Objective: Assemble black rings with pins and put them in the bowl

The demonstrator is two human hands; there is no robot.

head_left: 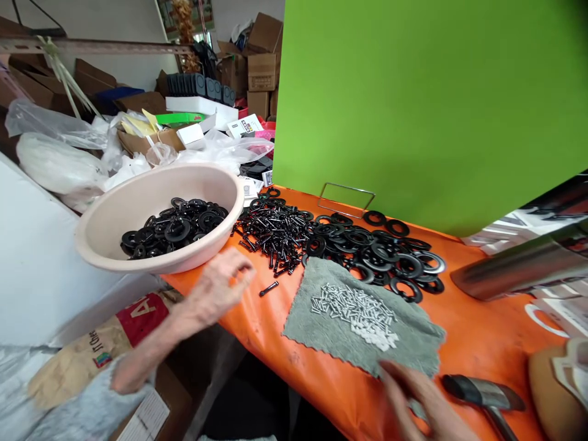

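A lone black pin [269,288] lies flat just left of the cloth [416,343], its long axis slanting so that the farther end points toward the cloth's far left corner and the thicker end points away from it. The left hand [218,288] is left of the cloth, beside this pin, thumb and fingers bent toward each other; whether they pinch anything I cannot tell. The right hand [422,401] is at the cloth's near edge, blurred, fingers loosely curved; I cannot tell whether they grasp anything. On the cloth, silver screws [351,304] lie at mixed angles, with white bits [374,335] at their near side. The table [487,337] under the cloth is orange and slightly creased. Beyond the cloth are piled black pins [280,229] and rings [353,236], then a green board [413,110]; right of it, a hammer [482,392]; far left, a basin [103,226]; cartons [264,70] stand well behind.
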